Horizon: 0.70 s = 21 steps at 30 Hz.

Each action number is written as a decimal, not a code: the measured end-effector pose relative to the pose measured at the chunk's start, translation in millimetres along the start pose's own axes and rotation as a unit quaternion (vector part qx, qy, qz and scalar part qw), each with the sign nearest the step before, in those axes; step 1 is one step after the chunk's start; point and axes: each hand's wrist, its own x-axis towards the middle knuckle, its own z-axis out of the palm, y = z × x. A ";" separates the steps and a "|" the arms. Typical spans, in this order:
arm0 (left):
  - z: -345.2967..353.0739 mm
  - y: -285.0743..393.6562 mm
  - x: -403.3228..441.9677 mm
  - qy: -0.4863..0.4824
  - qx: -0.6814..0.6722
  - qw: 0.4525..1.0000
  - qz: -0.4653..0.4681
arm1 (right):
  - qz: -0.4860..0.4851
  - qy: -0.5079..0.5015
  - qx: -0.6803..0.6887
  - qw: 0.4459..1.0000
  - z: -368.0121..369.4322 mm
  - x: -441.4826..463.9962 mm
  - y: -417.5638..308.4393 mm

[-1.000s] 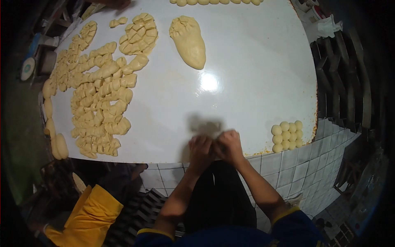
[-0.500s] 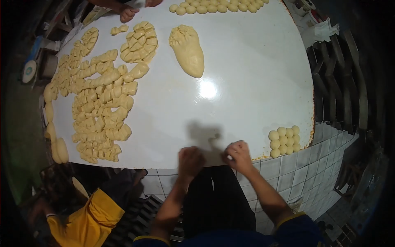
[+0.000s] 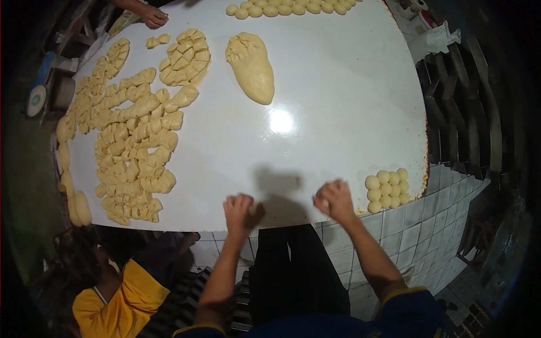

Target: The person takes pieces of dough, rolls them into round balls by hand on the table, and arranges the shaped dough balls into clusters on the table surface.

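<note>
My left hand (image 3: pixel 240 212) is curled over the front edge of the white table (image 3: pixel 338 101), closed round a small piece of dough (image 3: pixel 253 208) that shows at its thumb side. Farther right, my right hand (image 3: pixel 336 200) is cupped round another small piece of dough (image 3: pixel 324 202), only partly visible under the fingers. The two hands are well apart. Just right of my right hand, several round dough balls (image 3: pixel 386 190) sit in a tight block near the table's corner. One large lump of dough (image 3: pixel 251 67) lies farther back.
Many cut dough pieces (image 3: pixel 135 152) cover the table's left side. Rows of dough balls (image 3: pixel 293 7) line the far edge. Another person's hand (image 3: pixel 154 17) rests at the far left. A person in yellow (image 3: pixel 121 298) is below left. Dark metal racks (image 3: pixel 468 107) stand right.
My hands have moved apart, the left one going left and the right one slightly right. The other person's hand at the far edge has shifted left. The person in yellow has changed posture.
</note>
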 end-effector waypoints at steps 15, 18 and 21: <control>-9.2 13.9 57.1 0.002 0.047 0.999 -0.024 | 0.038 0.024 -0.018 0.999 8.2 37.8 9.8; 11.0 54.2 83.3 0.043 -0.032 0.999 0.005 | 0.092 0.049 0.005 0.995 40.0 61.6 -31.1; 25.3 75.7 45.7 0.079 -0.062 0.994 0.032 | 0.093 0.022 0.073 0.993 38.1 20.0 -58.2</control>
